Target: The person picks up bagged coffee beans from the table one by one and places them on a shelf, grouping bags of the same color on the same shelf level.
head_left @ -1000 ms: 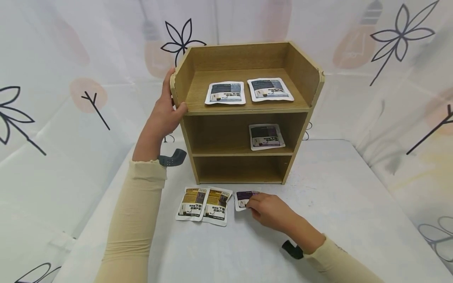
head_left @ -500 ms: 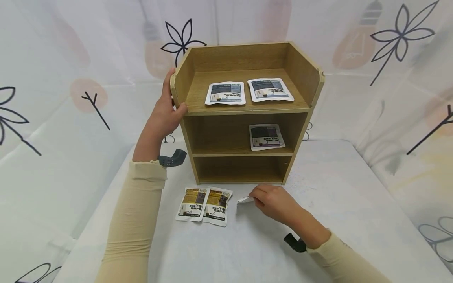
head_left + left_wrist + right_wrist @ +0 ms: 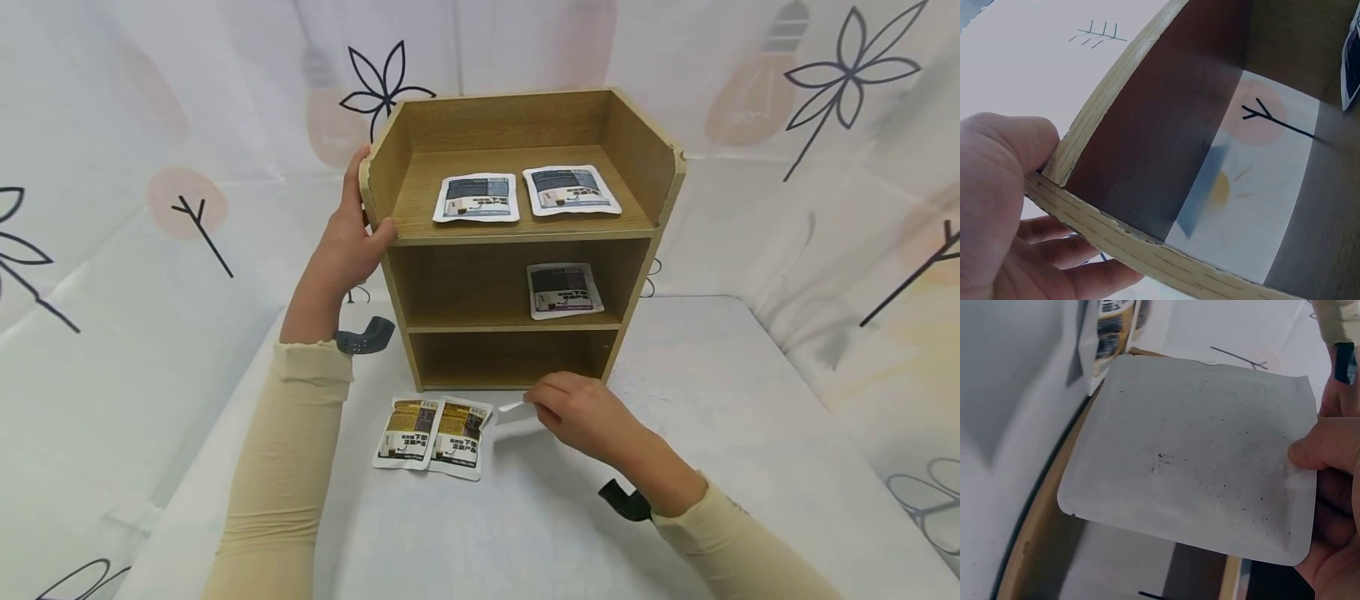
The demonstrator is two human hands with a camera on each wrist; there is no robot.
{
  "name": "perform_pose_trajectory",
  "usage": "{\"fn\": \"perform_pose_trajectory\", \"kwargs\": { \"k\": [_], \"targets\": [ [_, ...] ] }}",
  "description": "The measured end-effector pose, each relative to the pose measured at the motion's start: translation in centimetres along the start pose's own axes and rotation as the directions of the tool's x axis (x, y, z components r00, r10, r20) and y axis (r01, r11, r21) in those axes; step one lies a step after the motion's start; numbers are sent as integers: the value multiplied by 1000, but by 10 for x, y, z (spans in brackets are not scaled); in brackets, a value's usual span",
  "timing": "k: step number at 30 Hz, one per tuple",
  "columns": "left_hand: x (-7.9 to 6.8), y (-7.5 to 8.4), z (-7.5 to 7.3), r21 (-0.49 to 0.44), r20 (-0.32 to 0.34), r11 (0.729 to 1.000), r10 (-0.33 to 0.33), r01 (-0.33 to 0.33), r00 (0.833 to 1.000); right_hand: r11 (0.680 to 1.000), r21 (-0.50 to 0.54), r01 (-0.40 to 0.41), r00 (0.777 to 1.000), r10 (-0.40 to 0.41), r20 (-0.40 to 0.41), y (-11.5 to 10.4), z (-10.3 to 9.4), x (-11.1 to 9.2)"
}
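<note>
My left hand (image 3: 348, 242) grips the upper left side panel of a small wooden shelf unit (image 3: 510, 125), thumb in front and fingers behind it. In front of the unit, my right hand (image 3: 581, 417) pinches a flat packet (image 3: 513, 411) by its edge, raised off the table. The head view shows this packet nearly edge-on; its plain pale back (image 3: 1191, 456) fills the right wrist view. Just left of it, two yellow-and-white packets (image 3: 407, 433) lie overlapping on the table. A dark-labelled packet (image 3: 564, 290) lies on the middle shelf, towards the right.
Two blue-labelled packets (image 3: 476, 198) lie side by side on the top shelf. The bottom compartment (image 3: 502, 358) sits just behind my right hand. A white table (image 3: 420, 542) bears everything, with a patterned white curtain (image 3: 225, 100) behind and at the sides.
My right hand has picked the purple-labelled packet off the table, tilted it edge-on and moved slightly up towards the shelf unit. The left hand has stayed in place.
</note>
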State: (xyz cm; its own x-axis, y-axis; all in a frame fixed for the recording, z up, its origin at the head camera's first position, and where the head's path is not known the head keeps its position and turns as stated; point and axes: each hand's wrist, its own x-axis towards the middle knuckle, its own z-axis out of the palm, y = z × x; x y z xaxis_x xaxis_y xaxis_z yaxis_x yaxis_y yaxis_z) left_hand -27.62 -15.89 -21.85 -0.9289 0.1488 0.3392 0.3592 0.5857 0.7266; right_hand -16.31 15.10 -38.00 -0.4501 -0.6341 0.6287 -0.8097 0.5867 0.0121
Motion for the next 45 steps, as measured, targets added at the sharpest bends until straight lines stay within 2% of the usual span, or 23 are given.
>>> {"fn": "perform_pose_trajectory", "kwargs": {
  "k": [10,21,34,39,45],
  "targets": [
    [0,0,0,4,0,1000,0,0,1000,999,50,9,1000,-8,-26,-5,-15,14],
    [0,0,1,0,-3,1000,3,-3,1000,998,49,27,994,-21,-109,-2,-29,28],
    [0,-1,0,-2,-1,1000,6,-6,1000,995,43,85,956,-70,-285,-1,-40,45],
    [0,0,0,3,2,1000,-13,13,1000,995,40,88,947,-71,-314,-2,-45,52],
    [1,-1,0,10,2,1000,0,0,1000,997,20,75,943,-65,-327,-5,-50,60]
  ]
}}
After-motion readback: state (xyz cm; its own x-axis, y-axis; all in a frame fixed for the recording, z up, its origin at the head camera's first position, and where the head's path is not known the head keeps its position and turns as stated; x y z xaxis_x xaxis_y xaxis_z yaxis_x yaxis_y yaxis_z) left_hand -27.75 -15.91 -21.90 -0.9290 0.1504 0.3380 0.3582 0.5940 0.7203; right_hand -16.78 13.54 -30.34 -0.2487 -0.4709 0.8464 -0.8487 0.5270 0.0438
